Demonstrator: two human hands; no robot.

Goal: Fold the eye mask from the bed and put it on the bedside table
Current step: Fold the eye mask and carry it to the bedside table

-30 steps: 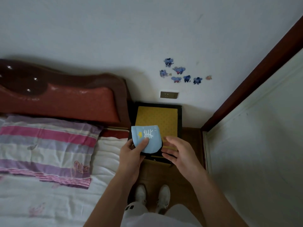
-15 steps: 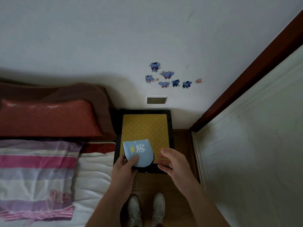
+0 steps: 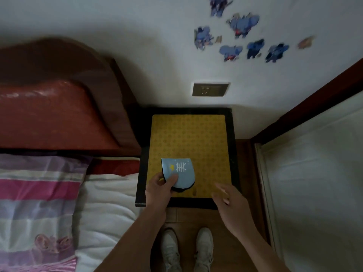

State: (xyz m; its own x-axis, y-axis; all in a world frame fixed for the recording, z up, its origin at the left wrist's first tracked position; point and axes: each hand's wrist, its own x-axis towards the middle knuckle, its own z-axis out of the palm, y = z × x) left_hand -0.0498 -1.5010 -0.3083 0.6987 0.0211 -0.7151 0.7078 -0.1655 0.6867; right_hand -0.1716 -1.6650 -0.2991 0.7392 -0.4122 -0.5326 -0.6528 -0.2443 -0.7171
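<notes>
The folded eye mask (image 3: 181, 169) is light blue with a white fishbone mark, a small yellow mark and a black underside. My left hand (image 3: 160, 186) pinches its lower left edge, thumb on top, and holds it over the front left part of the bedside table (image 3: 232, 154), which has a yellow patterned top in a black frame. I cannot tell whether the mask touches the top. My right hand (image 3: 228, 201) hovers at the table's front right corner, apart from the mask, with its fingers spread and nothing in it.
The bed (image 3: 106, 203) with a white quilt and a striped pink and purple pillow (image 3: 37, 195) lies left of the table, under a red padded headboard (image 3: 53, 114). A wall socket (image 3: 210, 89) sits behind the table. A white door (image 3: 314, 173) stands right. My shoes (image 3: 186, 250) rest on wood floor.
My left hand has carried the mask forward from the table's front edge to over the yellow top. My right hand has drawn off to the right. The view has moved closer.
</notes>
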